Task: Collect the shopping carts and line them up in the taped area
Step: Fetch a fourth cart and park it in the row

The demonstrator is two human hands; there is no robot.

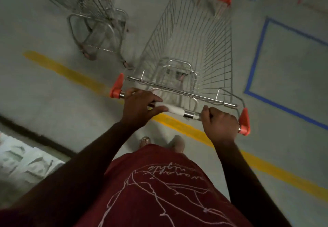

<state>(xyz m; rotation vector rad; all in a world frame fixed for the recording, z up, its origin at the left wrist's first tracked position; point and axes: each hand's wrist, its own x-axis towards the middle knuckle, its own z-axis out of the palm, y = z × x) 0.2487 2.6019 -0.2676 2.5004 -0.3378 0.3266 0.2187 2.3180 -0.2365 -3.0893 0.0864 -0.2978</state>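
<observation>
Grey concrete floor (44, 88), yellow line (74, 74) running across near the feet. Wire cart (191, 49) in transit — left hand (140, 108) and right hand (220, 124) both curled round its handle bar (188, 114). Blue taped area (255, 60) lies right, apart from the cart. Second cart (92, 10) far left, uncollected. Step judged: delivery; next — swing right into the tape

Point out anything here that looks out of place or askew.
The second shopping cart at upper left stands outside the blue taped area, angled differently from the cart being pushed. That cart, with left hand and right hand on its handle, is also outside the tape. Nothing looks spilled or damaged.
</observation>
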